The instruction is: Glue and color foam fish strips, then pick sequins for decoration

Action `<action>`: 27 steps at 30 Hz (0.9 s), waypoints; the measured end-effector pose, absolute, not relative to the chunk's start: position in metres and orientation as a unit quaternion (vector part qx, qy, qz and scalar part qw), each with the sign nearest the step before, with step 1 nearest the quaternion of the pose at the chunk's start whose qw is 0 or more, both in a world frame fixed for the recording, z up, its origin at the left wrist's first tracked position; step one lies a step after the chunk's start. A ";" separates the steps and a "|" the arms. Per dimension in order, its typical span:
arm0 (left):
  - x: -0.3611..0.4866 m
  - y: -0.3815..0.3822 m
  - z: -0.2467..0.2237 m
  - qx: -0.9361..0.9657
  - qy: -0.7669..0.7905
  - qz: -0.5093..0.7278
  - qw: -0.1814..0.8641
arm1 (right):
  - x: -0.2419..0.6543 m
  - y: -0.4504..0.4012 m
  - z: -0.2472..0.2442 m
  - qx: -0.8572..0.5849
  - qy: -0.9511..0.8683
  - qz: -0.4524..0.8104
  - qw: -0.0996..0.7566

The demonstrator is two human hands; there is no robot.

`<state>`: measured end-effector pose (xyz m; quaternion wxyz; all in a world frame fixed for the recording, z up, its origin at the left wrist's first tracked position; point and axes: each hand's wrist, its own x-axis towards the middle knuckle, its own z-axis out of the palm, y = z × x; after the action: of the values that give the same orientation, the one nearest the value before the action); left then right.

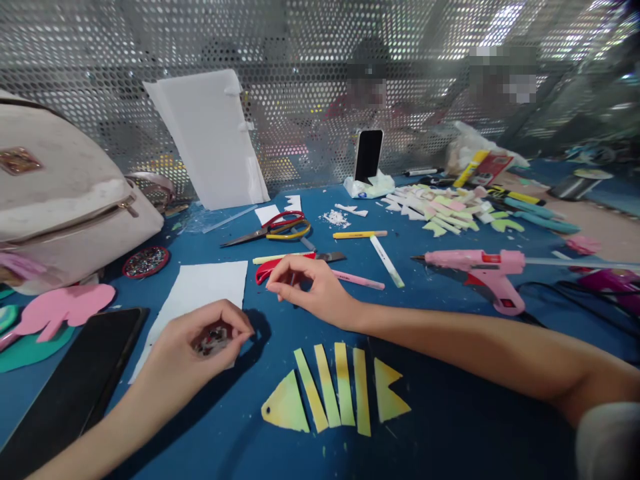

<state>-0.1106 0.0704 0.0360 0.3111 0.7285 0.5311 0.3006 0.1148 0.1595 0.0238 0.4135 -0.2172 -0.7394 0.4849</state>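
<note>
My left hand (205, 343) hovers over a white paper sheet (213, 280), fingers curled, thumb and fingertip pressed together. Small shiny pieces (214, 340), too fine to name, lie in its cupped palm. With fingertips pinched together, my right hand (315, 290) is just in front of the red-handled craft knife (270, 268); anything between the fingertips is too small to see. Below the hands lies a yellow-green fish cut into pieces: a head with an eye (287, 405), several separate strips (345, 383) and a notched tail (389, 393), spaced apart.
A pink glue gun (480, 260) lies at the right. Behind are scissors (280, 227), markers (360, 235), a pile of cut pieces (440, 210) and a propped phone (369, 155). A backpack (65, 187), a round dish of small bits (146, 262) and a black phone (75, 380) occupy the left.
</note>
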 end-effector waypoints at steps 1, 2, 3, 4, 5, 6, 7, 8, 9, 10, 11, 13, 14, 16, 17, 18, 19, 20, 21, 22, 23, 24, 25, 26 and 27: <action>-0.107 0.067 0.033 0.717 0.534 0.311 0.321 | 0.115 0.159 0.024 -0.213 -0.746 0.479 0.411; -0.104 0.064 0.031 0.708 0.538 0.322 0.325 | 0.115 0.158 0.025 -0.207 -0.754 0.470 0.409; -0.102 0.062 0.029 0.699 0.543 0.333 0.325 | 0.115 0.157 0.025 -0.202 -0.764 0.460 0.406; -0.100 0.061 0.027 0.688 0.549 0.345 0.325 | 0.115 0.157 0.025 -0.195 -0.775 0.447 0.402; -0.100 0.060 0.026 0.675 0.558 0.357 0.324 | 0.115 0.156 0.024 -0.187 -0.787 0.432 0.399; -0.100 0.059 0.026 0.662 0.565 0.371 0.324 | 0.115 0.155 0.024 -0.175 -0.800 0.413 0.397; -0.100 0.059 0.026 0.650 0.571 0.384 0.323 | 0.115 0.155 0.023 -0.160 -0.814 0.392 0.398; -0.100 0.058 0.026 0.640 0.576 0.394 0.323 | 0.115 0.155 0.023 -0.142 -0.827 0.369 0.399; -0.101 0.058 0.026 0.635 0.579 0.400 0.318 | 0.115 0.154 0.022 -0.121 -0.839 0.347 0.402; -0.101 0.058 0.026 0.636 0.580 0.402 0.312 | 0.115 0.154 0.021 -0.102 -0.849 0.326 0.403; -0.101 0.057 0.025 0.641 0.579 0.401 0.306 | 0.115 0.154 0.021 -0.085 -0.859 0.307 0.400; -0.101 0.056 0.025 0.648 0.578 0.397 0.298 | 0.115 0.153 0.019 -0.061 -0.879 0.271 0.388; -0.100 0.056 0.024 0.649 0.575 0.399 0.297 | 0.115 0.153 0.018 -0.054 -0.888 0.251 0.382; -0.099 0.055 0.023 0.645 0.572 0.408 0.300 | 0.115 0.153 0.016 -0.049 -0.905 0.206 0.370; -0.099 0.055 0.023 0.643 0.570 0.412 0.301 | 0.115 0.152 0.016 -0.049 -0.911 0.185 0.365; -0.098 0.055 0.023 0.644 0.567 0.415 0.302 | 0.114 0.152 0.015 -0.049 -0.917 0.168 0.359; -0.098 0.055 0.023 0.646 0.563 0.417 0.302 | 0.114 0.152 0.014 -0.050 -0.921 0.155 0.354; -0.098 0.055 0.023 0.649 0.560 0.418 0.301 | 0.114 0.151 0.013 -0.049 -0.924 0.146 0.349; -0.098 0.054 0.023 0.653 0.557 0.419 0.298 | 0.114 0.151 0.013 -0.049 -0.926 0.141 0.346; -0.098 0.054 0.023 0.656 0.554 0.419 0.295 | 0.114 0.151 0.013 -0.047 -0.927 0.138 0.345; -0.098 0.054 0.023 0.658 0.552 0.419 0.293 | 0.114 0.151 0.013 -0.047 -0.927 0.137 0.347; -0.099 0.054 0.022 0.660 0.551 0.419 0.292 | 0.114 0.151 0.013 -0.046 -0.925 0.137 0.350; -0.099 0.055 0.022 0.661 0.551 0.418 0.292 | 0.114 0.151 0.013 -0.046 -0.924 0.138 0.354; -0.099 0.055 0.021 0.662 0.550 0.418 0.293 | 0.114 0.151 0.013 -0.047 -0.922 0.138 0.358; -0.099 0.055 0.020 0.663 0.547 0.418 0.293 | 0.114 0.151 0.013 -0.048 -0.921 0.138 0.360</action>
<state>-0.0993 0.0552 0.0198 0.2931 0.6634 0.5474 0.4176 0.1140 0.1508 0.0127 0.3603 -0.0476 -0.9214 0.1377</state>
